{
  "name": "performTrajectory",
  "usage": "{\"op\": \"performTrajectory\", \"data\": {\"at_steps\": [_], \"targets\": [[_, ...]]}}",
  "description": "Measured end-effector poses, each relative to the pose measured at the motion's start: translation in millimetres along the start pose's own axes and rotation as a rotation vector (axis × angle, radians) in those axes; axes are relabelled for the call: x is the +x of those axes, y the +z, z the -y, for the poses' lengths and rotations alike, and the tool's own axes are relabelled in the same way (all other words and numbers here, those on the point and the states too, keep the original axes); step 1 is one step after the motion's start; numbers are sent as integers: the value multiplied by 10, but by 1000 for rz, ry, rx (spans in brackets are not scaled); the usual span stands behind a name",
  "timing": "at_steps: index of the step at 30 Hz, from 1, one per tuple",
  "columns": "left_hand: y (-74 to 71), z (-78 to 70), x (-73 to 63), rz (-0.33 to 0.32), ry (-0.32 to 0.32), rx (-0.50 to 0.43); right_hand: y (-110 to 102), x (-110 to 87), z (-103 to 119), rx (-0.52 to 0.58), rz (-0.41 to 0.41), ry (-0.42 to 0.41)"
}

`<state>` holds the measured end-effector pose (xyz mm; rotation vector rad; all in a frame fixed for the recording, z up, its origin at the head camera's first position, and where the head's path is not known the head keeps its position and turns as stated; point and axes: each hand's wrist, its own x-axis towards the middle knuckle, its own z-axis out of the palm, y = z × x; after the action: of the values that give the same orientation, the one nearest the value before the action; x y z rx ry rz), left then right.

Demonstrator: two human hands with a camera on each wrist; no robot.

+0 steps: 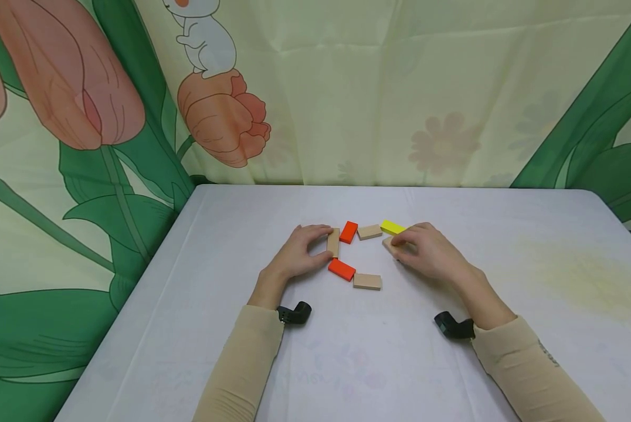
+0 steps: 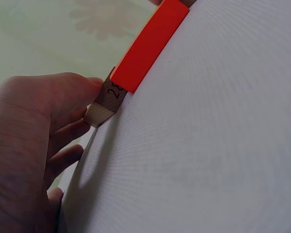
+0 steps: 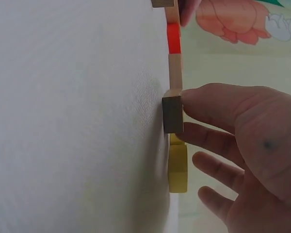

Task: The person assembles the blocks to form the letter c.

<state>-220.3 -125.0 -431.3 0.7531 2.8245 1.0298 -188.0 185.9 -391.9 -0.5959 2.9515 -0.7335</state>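
My left hand pinches the ends of a plain wooden block at the left of a curved line of blocks. Dark digits mark this block's side in the left wrist view. An upper red block and a lower red block sit by its two ends. Over on the right, my right hand pinches another plain wooden block between thumb and forefinger, low over the cloth. Just behind that block lies a yellow block, partly covered by the hand; the right wrist view shows yellow pieces beside the fingers.
One wooden block lies between the upper red and the yellow. Below, a second wooden block touches the lower red one's end. White cloth covers the table, and a printed curtain hangs behind. Black cameras ride on both wrists.
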Motion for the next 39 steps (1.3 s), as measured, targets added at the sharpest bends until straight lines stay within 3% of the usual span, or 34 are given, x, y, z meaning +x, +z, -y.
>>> {"op": "performTrajectory", "data": {"at_steps": [9, 39], "targets": [[-15, 1, 3, -2, -4, 10, -41, 11, 5, 5, 18, -51], [5, -4, 0, -6, -2, 14, -12, 110, 38, -24, 46, -78]]}}
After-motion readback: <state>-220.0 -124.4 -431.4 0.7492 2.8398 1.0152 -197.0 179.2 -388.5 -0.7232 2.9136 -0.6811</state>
